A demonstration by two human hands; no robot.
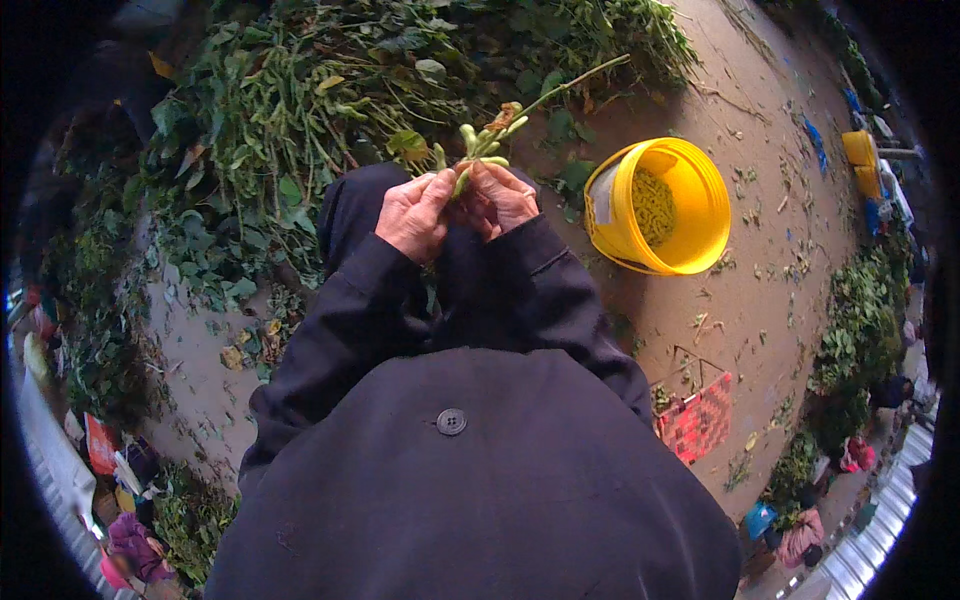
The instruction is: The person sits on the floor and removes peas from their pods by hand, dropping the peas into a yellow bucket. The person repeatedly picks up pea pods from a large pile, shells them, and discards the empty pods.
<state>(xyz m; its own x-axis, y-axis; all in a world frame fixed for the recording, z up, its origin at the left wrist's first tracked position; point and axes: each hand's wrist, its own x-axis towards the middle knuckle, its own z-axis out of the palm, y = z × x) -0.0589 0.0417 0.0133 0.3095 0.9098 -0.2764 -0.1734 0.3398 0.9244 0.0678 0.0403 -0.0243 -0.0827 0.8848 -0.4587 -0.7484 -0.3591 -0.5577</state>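
Observation:
My left hand (pixel 418 215) and my right hand (pixel 508 201) meet just beyond my knees, thumbs and fingers pinching the podded end of a green bean stalk (pixel 559 91). Its bare stem slants up and to the right. Plump green pods (pixel 471 139) and a withered brown leaf (pixel 505 116) cluster right above my fingers. One pod (pixel 460 184) shows between my two thumbs. The undersides of both hands are hidden. Right of my hands, a yellow plastic bucket (pixel 694 225) tilts towards me with many loose green pods (pixel 654 210) inside.
A large heap of bean plants (pixel 292 105) lies ahead and to the left. Leaf scraps litter the brown floor (pixel 765 300). A red checked folding stool (pixel 697 420) stands at my right. Other people sit at the far edges, one in purple (pixel 135 547), one in pink (pixel 801 536).

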